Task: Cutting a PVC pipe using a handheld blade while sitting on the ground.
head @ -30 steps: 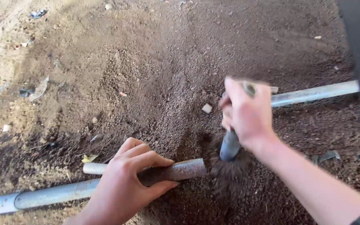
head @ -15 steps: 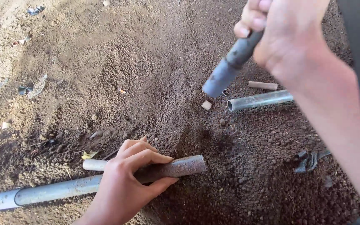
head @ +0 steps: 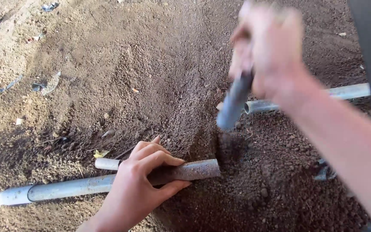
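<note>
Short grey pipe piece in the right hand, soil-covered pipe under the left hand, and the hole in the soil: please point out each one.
Short grey pipe piece point(head: 232, 107), head view, lower half.
Soil-covered pipe point(head: 196, 169), head view, bare end section.
Hole point(head: 228, 148), head view, dark centre.

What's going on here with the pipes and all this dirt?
A person is working over loose brown soil. The left hand grips a dirt-coated grey pipe lying on the ground, its open end at a small dark hollow in the soil. The right hand, blurred with motion, holds a short grey tube angled down just above that hollow. Another grey pipe lies on the soil beyond it, and a longer pale one runs off to the left.
</note>
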